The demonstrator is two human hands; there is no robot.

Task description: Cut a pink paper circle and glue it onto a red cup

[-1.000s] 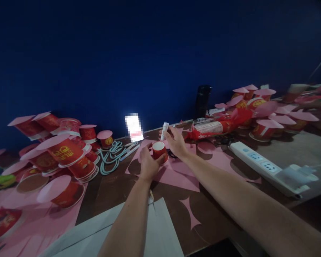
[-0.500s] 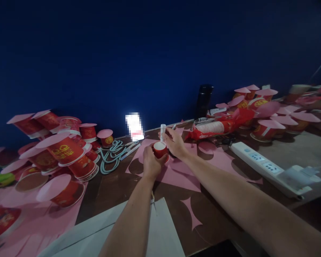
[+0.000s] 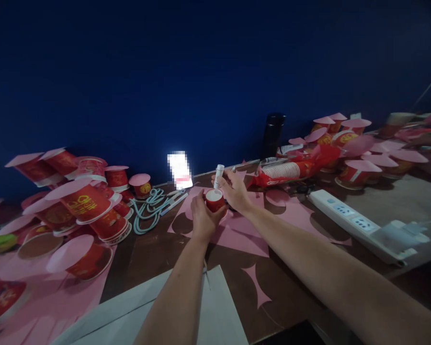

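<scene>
My left hand is wrapped round a red paper cup, whose pale round end faces up. Between the fingers of my right hand is a white glue stick, slightly tilted, its lower end at the cup's rim. Whether the stick touches the cup I cannot tell. Beneath both hands lies pink paper with round pieces cut out of it.
Red cups topped with pink discs are heaped at left, more at right. Around the middle are a coiled cable, a lit phone, a sleeve of cups, a black bottle and a power strip.
The glue stick has tipped a little, its top leaning slightly right. Both hands keep their hold in nearly the same place.
</scene>
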